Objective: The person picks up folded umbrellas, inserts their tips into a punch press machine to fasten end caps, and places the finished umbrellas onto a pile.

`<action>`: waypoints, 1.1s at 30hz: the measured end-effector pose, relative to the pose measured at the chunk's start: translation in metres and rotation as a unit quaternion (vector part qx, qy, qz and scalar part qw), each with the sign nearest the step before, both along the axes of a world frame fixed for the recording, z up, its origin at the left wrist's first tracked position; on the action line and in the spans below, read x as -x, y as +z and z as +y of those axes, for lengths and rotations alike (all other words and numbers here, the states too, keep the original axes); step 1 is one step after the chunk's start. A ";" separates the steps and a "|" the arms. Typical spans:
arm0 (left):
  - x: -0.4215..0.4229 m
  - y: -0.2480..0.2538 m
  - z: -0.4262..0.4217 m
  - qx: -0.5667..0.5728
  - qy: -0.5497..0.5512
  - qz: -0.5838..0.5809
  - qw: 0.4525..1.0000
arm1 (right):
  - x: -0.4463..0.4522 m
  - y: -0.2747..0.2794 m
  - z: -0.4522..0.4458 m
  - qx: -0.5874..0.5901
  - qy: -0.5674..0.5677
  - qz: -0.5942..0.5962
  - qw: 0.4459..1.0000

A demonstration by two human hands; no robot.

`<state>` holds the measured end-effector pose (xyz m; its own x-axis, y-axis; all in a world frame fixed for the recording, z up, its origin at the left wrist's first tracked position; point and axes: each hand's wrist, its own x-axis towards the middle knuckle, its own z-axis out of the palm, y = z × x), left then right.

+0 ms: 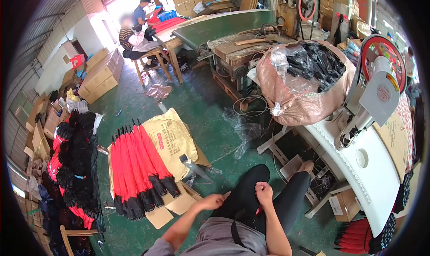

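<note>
My left hand point(214, 201) is beside my left thigh, its fingers drawn together. Whatever it may hold is too small to tell. Over my lap, my right hand point(264, 193) is curled closed, and its contents are hidden. A small red bit point(258, 210) shows just below it, against my black trousers point(244, 189). To the left of my left hand, several folded red umbrellas with black ends point(139, 166) lie side by side on a printed paper sack point(172, 137) and cardboard.
A white machine table point(358, 166) with a wheeled machine point(380, 86) stands at my right. Behind it sits a woven sack point(291, 99) of black wrapped items. A black and red pile point(78, 166) lies at left. Two people work at a far table; wires point(251, 104) trail nearby.
</note>
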<state>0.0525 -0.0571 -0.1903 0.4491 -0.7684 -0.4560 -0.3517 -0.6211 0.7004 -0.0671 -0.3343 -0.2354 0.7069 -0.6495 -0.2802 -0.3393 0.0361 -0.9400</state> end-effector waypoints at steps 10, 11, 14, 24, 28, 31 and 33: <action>0.015 0.030 -0.141 0.172 -0.039 -0.217 0.960 | 0.014 -0.007 -0.015 -0.053 -0.041 0.030 0.997; 0.018 0.035 -0.152 0.133 -0.081 -0.225 0.962 | 0.015 -0.014 -0.015 -0.027 -0.059 0.040 0.997; 0.052 0.027 -0.172 0.060 -0.169 -0.363 0.914 | 0.017 -0.028 -0.013 0.045 -0.125 0.038 0.990; 0.082 -0.010 -0.162 0.093 -0.312 -0.352 0.878 | 0.013 -0.024 -0.013 0.117 -0.071 0.099 0.986; 0.084 -0.014 -0.156 0.123 -0.290 -0.348 0.883 | -0.012 0.085 -0.031 -0.042 -0.024 -0.191 0.980; 0.079 -0.011 -0.161 0.152 -0.267 -0.311 0.899 | -0.025 0.248 -0.037 0.080 -0.067 -0.329 0.939; 0.079 -0.014 -0.161 0.165 -0.265 -0.330 0.891 | -0.013 0.339 -0.038 0.251 -0.076 -0.437 0.861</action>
